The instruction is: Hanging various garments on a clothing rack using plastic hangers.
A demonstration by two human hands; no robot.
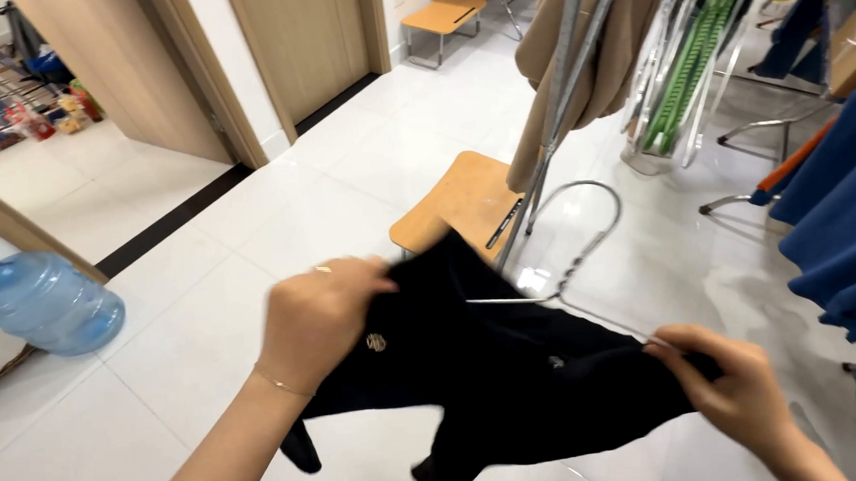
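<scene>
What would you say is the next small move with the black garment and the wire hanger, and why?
Probably ease the wire hanger further into the black garment. The left hand grips the cloth at one end and the right hand pinches the other, with the hanger's wire running along the top edge and its hook standing clear above, so it looks only partly seated.

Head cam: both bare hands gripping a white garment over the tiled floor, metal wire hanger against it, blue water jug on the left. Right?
Not quite. The garment is black, not white; the head view shows this. The rest holds: the left hand and right hand both grip it over the white tiled floor, the metal wire hanger lies against it, and the blue water jug sits on the left.
</scene>
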